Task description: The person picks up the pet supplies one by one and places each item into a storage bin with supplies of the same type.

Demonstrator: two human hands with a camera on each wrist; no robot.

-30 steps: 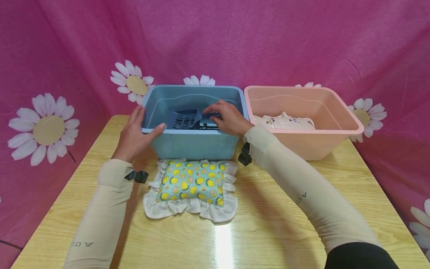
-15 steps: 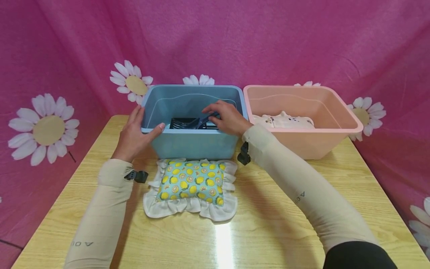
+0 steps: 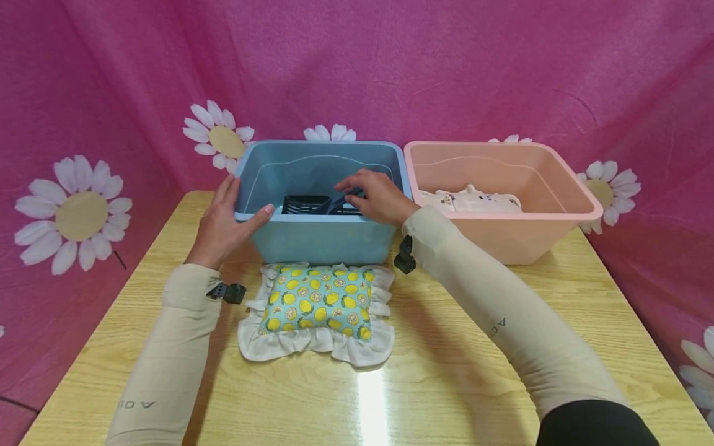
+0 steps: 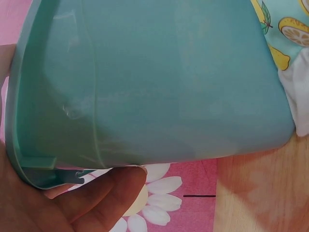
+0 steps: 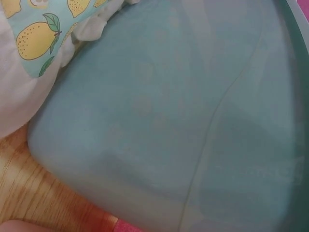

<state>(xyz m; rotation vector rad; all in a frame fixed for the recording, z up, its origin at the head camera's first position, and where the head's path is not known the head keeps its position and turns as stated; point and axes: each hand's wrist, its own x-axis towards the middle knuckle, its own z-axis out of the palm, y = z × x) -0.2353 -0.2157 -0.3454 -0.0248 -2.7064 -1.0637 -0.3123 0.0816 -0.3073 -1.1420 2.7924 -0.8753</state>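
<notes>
My left hand (image 3: 220,220) grips the near left corner of a blue plastic bin (image 3: 329,241), its thumb over the rim and its fingers along the outer side. In the left wrist view, fingers (image 4: 118,193) lie against the bin's outer wall. My right hand (image 3: 379,197) reaches over the right part of the rim and holds the handle of a dark blue slotted scoop (image 3: 336,203) inside the bin. A black slotted item (image 3: 298,203) shows low in the bin beside it. The near wall hides their lower parts. The right wrist view shows only bin wall, pillow and table, without the grasp.
A lemon-print pillow (image 3: 318,303) with white ruffles lies on the wooden table (image 3: 446,384) before the blue bin. Close on the right stands a pink bin (image 3: 502,238) holding a pale printed cloth item (image 3: 474,202). A pink flowered curtain (image 3: 357,68) hangs behind.
The scoop's slotted head has gone down into the blue bin and is now mostly out of sight, revealing the black slotted item. My left hand stays on the rim.
</notes>
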